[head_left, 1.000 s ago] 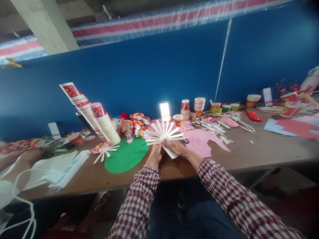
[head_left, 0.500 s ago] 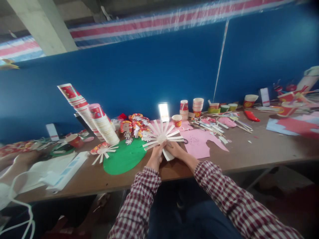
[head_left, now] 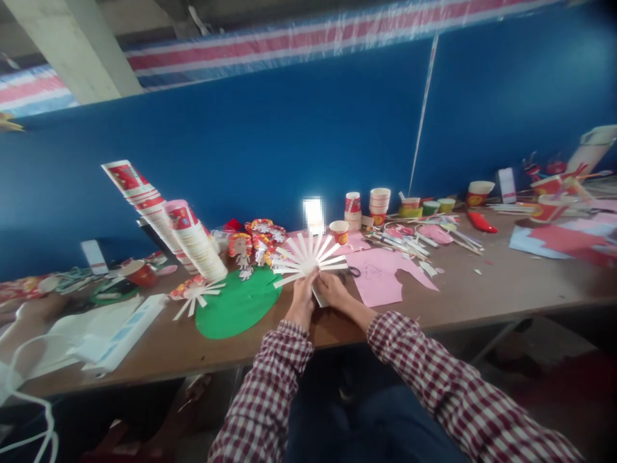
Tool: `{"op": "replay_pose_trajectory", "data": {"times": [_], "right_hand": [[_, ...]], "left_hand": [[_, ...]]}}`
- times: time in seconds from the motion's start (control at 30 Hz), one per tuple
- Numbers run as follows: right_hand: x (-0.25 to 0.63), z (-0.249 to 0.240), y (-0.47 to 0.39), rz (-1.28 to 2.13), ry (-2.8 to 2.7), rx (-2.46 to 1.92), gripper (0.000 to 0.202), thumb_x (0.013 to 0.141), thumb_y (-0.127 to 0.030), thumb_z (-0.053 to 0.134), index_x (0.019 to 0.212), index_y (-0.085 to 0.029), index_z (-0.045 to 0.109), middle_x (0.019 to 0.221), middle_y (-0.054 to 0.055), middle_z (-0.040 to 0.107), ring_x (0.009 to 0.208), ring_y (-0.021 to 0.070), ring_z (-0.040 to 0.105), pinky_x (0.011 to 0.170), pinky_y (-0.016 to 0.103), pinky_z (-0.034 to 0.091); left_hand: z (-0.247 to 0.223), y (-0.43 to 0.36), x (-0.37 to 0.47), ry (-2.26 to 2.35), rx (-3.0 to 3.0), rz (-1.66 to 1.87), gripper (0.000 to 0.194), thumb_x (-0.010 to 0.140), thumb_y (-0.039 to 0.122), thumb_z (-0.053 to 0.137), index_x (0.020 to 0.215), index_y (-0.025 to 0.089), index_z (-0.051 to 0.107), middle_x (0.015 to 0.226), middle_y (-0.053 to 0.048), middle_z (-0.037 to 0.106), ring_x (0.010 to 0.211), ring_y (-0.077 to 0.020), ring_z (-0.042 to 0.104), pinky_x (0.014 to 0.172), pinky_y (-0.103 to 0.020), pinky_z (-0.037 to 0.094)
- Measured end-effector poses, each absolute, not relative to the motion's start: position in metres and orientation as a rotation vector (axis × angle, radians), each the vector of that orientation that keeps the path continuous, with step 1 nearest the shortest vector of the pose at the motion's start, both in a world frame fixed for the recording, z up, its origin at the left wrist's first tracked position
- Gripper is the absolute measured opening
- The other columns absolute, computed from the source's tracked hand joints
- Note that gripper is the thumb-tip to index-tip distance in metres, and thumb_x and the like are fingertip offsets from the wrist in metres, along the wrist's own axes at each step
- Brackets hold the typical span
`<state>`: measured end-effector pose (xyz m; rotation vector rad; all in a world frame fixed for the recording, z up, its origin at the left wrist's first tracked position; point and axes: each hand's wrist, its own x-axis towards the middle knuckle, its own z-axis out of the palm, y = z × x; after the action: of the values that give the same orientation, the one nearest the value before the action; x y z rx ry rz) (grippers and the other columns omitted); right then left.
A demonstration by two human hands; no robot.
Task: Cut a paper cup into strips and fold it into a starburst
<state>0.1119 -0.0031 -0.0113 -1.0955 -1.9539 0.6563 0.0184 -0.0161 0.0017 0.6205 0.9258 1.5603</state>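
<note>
A white paper cup cut into strips (head_left: 309, 262) is fanned out like rays above the table's front part. My left hand (head_left: 303, 292) grips its lower left side, fingers closed. Closed on its lower right side is my right hand (head_left: 332, 289), close beside the left. To the left lies a green paper oval (head_left: 238, 305), with a smaller strip-cut cup (head_left: 195, 294) at its left edge. Pink cut paper (head_left: 378, 278) with drawn lines lies to the right, and dark scissor handles (head_left: 353, 271) show beside it.
Tall leaning stacks of cups (head_left: 193, 241) stand at the back left. A power strip (head_left: 126, 334) with white cables lies at the left, near another person's arm (head_left: 24, 334). Brushes (head_left: 402, 243), small cups (head_left: 430, 208) and a red object (head_left: 482, 222) lie right.
The view has shifted slightly. The strip-cut cup has turned a little in my hands, and its lower strip now looks narrower between them. Both hands still hold it.
</note>
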Motion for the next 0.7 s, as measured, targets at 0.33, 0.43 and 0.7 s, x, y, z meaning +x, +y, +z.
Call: {"op": "replay_pose_trajectory", "data": {"times": [0.33, 0.43, 0.7], "right_hand": [[0.107, -0.011, -0.007, 0.352, -2.103, -1.316, 0.030, 0.092, -0.025, 0.034, 0.093, -0.012, 0.062, 0.086, 0.015, 0.068, 0.074, 0.0203, 0.062, 0.066, 0.027, 0.040], [0.108, -0.011, -0.005, 0.444, -2.030, -1.240, 0.030, 0.091, -0.027, 0.036, 0.090, -0.012, 0.062, 0.085, 0.014, 0.068, 0.073, 0.0193, 0.060, 0.067, 0.027, 0.041], [0.119, -0.007, -0.003, 0.947, -1.689, -1.006, 0.033, 0.081, -0.043, 0.046, 0.079, -0.013, 0.060, 0.071, 0.004, 0.062, 0.065, 0.0151, 0.053, 0.057, 0.024, 0.043]], "left_hand": [[0.003, -0.015, 0.019, 0.906, 0.470, 1.562, 0.032, 0.049, 0.025, 0.081, 0.071, 0.013, 0.061, 0.064, -0.003, 0.066, 0.069, -0.0181, 0.065, 0.072, -0.030, 0.049], [0.004, -0.016, 0.017, 0.870, 0.508, 1.513, 0.035, 0.053, 0.032, 0.080, 0.076, 0.013, 0.062, 0.068, -0.006, 0.068, 0.076, -0.0213, 0.066, 0.074, -0.031, 0.051], [0.006, -0.019, 0.014, 0.805, 0.622, 1.457, 0.044, 0.060, 0.042, 0.076, 0.090, 0.013, 0.064, 0.089, -0.010, 0.070, 0.085, -0.0230, 0.066, 0.078, -0.033, 0.052]]}}
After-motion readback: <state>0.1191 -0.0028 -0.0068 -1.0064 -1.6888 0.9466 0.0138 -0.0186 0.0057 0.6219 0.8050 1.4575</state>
